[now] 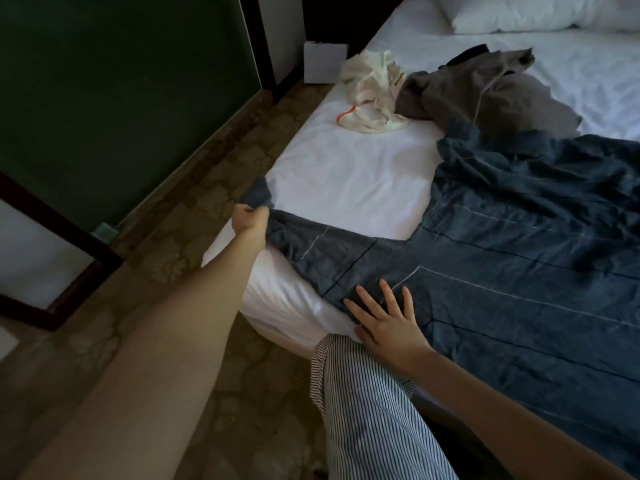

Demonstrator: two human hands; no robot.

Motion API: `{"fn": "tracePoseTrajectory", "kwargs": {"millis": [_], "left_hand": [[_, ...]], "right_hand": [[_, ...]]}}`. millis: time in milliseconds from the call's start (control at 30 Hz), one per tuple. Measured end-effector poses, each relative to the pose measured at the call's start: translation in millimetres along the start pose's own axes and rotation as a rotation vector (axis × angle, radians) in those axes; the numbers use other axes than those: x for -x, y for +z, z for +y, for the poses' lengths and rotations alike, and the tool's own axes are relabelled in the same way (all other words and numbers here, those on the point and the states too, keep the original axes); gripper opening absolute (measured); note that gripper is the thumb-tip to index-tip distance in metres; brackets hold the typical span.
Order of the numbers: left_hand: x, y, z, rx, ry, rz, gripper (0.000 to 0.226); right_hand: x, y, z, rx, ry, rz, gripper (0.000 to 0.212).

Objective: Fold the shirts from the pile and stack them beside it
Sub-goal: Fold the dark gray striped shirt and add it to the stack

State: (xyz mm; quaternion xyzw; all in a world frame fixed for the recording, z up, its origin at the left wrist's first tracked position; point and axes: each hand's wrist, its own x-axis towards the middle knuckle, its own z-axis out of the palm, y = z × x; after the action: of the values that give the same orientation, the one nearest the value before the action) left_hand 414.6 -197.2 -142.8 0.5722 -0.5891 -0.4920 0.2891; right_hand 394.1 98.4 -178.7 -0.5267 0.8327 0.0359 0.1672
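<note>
Shirt [519,265] sleeve [304,237] pinched at its cuff in my left hand [247,220], right hand [384,323] pressing flat-fingered: I'd draw it taut before folding inward.

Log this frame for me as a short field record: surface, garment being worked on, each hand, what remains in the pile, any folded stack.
surface: bed, white sheet
garment in work: dark blue shirt, spread out, one sleeve stretched toward the bed edge
left hand: grips the sleeve end
right hand: flat, fingers spread, pressing on the shirt body
pile: grey shirt and cream garment, crumpled, touching
folded stack: none in view
other: pillow at far end
</note>
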Motion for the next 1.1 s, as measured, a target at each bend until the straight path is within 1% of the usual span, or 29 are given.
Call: {"fn": "tracePoseTrajectory", "kwargs": {"millis": [33, 67, 100, 133, 167, 200, 233, 333, 400, 467, 500, 533, 600, 667, 700, 733, 767, 800, 833, 867, 900, 933, 1000, 1033, 1067, 1100], "left_hand": [[-4.1, -5.9, -2.9, 0.067, -0.005, -0.006, 0.035], [-6.1, -11.9, -2.8, 0.116, -0.013, -0.025, 0.039], [-8.5, -18.4, -2.4, 0.148, -0.027, -0.045, 0.045], [-11.9, -24.5, -2.3, 0.162, -0.057, -0.069, 0.047], [-17.8, -28.4, -4.2, 0.185, -0.098, -0.093, 0.044], [-20.4, -32.6, -5.7, 0.187, -0.131, -0.115, 0.04], [-22.7, -33.8, -7.7, 0.156, -0.145, -0.149, 0.037], [-23.4, -34.1, -12.4, -0.112, -0.107, -0.237, 0.037], [-23.2, -30.7, -10.7, -0.216, -0.051, -0.244, 0.051], [-26.4, -22.8, -5.0, -0.315, -0.007, -0.169, 0.075], [-25.6, -16.7, -1.7, -0.379, -0.008, -0.167, 0.084], [-22.3, -11.4, 1.3, -0.435, -0.027, -0.181, 0.086], [-20.2, -3.7, 4.5, -0.55, -0.052, -0.169, 0.077], [-19.1, -1.3, 4.6, -0.573, -0.018, -0.118, 0.06], [-21.4, -1.7, 2.5, -0.548, 0.018, -0.098, 0.052], [-19.6, -4.2, 4.7, -0.489, 0.036, -0.079, 0.046], [-19.0, -9.1, 7.2, -0.372, 0.038, -0.068, 0.041], [-19.6, -16.7, 11.0, -0.194, 0.022, -0.07, 0.038], [-22.6, -24.5, 13.5, 0.033, -0.007, -0.093, 0.036], [-25.4, -33.4, 15.4, 0.257, -0.056, -0.162, 0.036], [-30.8, -42.2, 15.6, 0.425, -0.096, -0.202, 0.037], [-34.5, -49.1, 14.4, 0.531, -0.137, -0.21, 0.039], [-29.8, -56.6, 9.7, 0.59, -0.264, -0.211, 0.043], [-23.8, -57.2, 6.9, 0.55, -0.308, -0.204, 0.044], [-16.3, -57.9, 3.3, 0.512, -0.322, -0.167, 0.045], [-12.4, -58.6, -2.5, 0.452, -0.299, -0.121, 0.047]], "right_hand": [[0.1, -2.6, -4.0, 0.021, 0.022, 0.048, 0.076], [1.4, -6.6, -8.2, 0.024, 0.06, 0.045, 0.066], [0.6, -8.2, -9.9, 0.019, 0.089, 0.072, 0.066], [-0.2, -13.2, -12.2, 0.003, 0.09, 0.075, 0.07], [-1.6, -14.2, -12.8, 0.012, 0.074, 0.114, 0.073], [-3.9, -15.0, -12.3, 0.0, 0.074, 0.091, 0.072], [-6.4, -17.8, -12.6, -0.011, 0.077, 0.079, 0.069], [-11.4, -22.2, -9.9, -0.054, 0.039, 0.087, 0.064], [-15.9, -22.4, -9.1, -0.106, 0.008, 0.07, 0.065], [-21.3, -24.2, -8.3, -0.108, -0.014, 0.034, 0.066], [-23.6, -24.4, -9.2, -0.096, -0.01, 0.009, 0.065], [-25.7, -23.0, -10.0, -0.079, -0.003, -0.007, 0.062], [-29.1, -18.6, -9.6, -0.044, 0.001, -0.016, 0.055], [-30.4, -15.0, -7.4, -0.043, -0.009, -0.022, 0.052], [-31.0, -13.8, -5.0, -0.05, -0.013, -0.026, 0.056], [-31.5, -13.1, -2.9, -0.065, -0.026, -0.022, 0.067], [-30.9, -13.4, -1.6, -0.082, -0.046, -0.024, 0.079], [-30.0, -13.4, -0.9, -0.1, -0.067, -0.021, 0.085], [-28.8, -14.4, -0.6, -0.124, -0.086, -0.014, 0.086], [-27.4, -15.3, -0.9, -0.148, -0.106, -0.008, 0.086], [-25.2, -17.4, -2.3, -0.17, -0.124, -0.008, 0.085], [-23.9, -18.4, -3.5, -0.17, -0.139, -0.009, 0.085], [-23.6, -17.5, -4.1, -0.128, -0.154, -0.038, 0.087], [-23.9, -16.7, -4.0, -0.103, -0.16, -0.059, 0.09], [-24.5, -16.5, -3.6, -0.083, -0.17, -0.08, 0.092], [-24.9, -15.9, -2.9, -0.071, -0.176, -0.095, 0.092]]}}
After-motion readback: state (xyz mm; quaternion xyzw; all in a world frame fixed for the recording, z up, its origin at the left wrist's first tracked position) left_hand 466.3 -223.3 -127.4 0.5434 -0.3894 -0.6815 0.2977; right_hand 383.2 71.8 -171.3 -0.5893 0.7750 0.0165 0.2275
